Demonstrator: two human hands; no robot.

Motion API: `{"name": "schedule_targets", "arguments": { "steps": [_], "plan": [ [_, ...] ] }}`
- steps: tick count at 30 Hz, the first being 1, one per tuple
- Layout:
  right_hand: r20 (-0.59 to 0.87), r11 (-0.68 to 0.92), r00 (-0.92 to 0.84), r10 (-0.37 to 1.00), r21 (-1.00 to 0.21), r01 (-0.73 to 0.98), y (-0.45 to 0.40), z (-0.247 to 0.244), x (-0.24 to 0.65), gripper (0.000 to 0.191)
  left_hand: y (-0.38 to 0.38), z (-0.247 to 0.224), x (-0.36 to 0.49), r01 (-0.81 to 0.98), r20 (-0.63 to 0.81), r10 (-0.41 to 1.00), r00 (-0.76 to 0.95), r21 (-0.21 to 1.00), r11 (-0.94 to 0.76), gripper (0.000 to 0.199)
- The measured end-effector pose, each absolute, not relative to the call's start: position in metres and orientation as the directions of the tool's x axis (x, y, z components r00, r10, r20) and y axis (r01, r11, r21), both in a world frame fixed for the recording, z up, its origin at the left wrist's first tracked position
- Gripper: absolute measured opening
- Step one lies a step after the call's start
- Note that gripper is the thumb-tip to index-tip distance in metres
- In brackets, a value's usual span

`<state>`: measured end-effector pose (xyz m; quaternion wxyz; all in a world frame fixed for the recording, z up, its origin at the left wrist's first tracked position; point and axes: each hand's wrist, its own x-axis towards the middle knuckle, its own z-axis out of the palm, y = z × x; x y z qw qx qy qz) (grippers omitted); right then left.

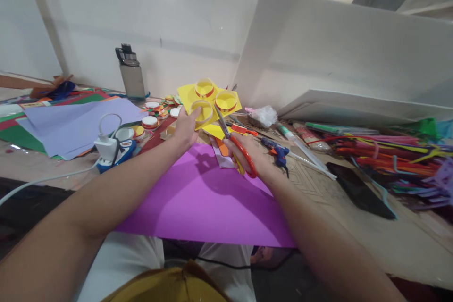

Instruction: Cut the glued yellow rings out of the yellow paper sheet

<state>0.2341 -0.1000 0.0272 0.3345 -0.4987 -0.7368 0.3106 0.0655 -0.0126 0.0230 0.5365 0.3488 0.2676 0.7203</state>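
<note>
My left hand (187,127) grips a yellow sheet (184,92) by its near left edge, the thumb over one of three clear round rings (225,101) that stand on it. Red bands circle the bottoms of the rings. My right hand (247,151) is wrapped round the red and yellow handles of a pair of scissors (247,163). The blades point up and away, their tips beside the sheet between two rings. Below both hands lies a large purple sheet (208,203), its near edge over the table edge. Small orange and yellow paper pieces lie between my hands.
A bottle (132,78) stands at the back left. Coloured sheets (81,125), a power strip with a charger (116,153) and several round lids (150,121) are on the left. On the right are a blue glue gun (281,153), a black phone (359,188) and bundled coloured strips (392,158).
</note>
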Motion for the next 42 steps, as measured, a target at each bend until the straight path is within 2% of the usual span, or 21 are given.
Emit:
{"name": "schedule_targets", "arguments": {
  "steps": [6, 14, 20, 26, 30, 33, 37, 42],
  "plan": [
    [0.167, 0.274, -0.245, 0.955, -0.818, 0.506, -0.102, 0.028, 0.233, 0.038, -0.012, 0.024, 0.066, -0.603, 0.211, 0.962, -0.171, 0.750, -0.272, 0.026],
    [0.077, 0.143, -0.160, 0.984, -0.876, 0.461, -0.104, 0.026, 0.227, 0.035, -0.012, 0.023, 0.066, -0.642, 0.209, 0.965, -0.156, 0.721, -0.260, 0.030],
    [0.247, 0.329, -0.219, 0.944, -0.763, 0.557, -0.095, 0.018, 0.231, 0.028, -0.013, 0.018, 0.072, -0.653, 0.212, 0.967, -0.141, 0.714, -0.252, 0.029],
    [0.301, 0.349, -0.179, 0.937, -0.752, 0.559, -0.087, 0.007, 0.234, 0.023, -0.021, 0.021, 0.080, -0.655, 0.192, 0.970, -0.147, 0.716, -0.241, 0.033],
    [0.295, 0.341, -0.172, 0.940, -0.777, 0.529, -0.093, 0.014, 0.232, 0.027, -0.023, 0.023, 0.080, -0.685, 0.165, 0.977, -0.137, 0.697, -0.214, 0.031],
    [0.266, 0.312, -0.164, 0.950, -0.786, 0.533, -0.095, 0.019, 0.233, 0.028, -0.022, 0.026, 0.075, -0.747, 0.166, 0.985, -0.055, 0.648, -0.151, 0.022],
    [0.248, 0.306, -0.180, 0.952, -0.797, 0.521, -0.093, 0.018, 0.237, 0.026, -0.011, 0.031, 0.060, -0.788, 0.183, 0.981, 0.062, 0.613, -0.065, 0.038],
    [0.227, 0.299, -0.211, 0.951, -0.851, 0.431, -0.091, 0.012, 0.239, 0.025, 0.009, 0.026, 0.050, -0.737, 0.062, 0.998, -0.031, 0.673, -0.065, 0.017]
  ]
}}
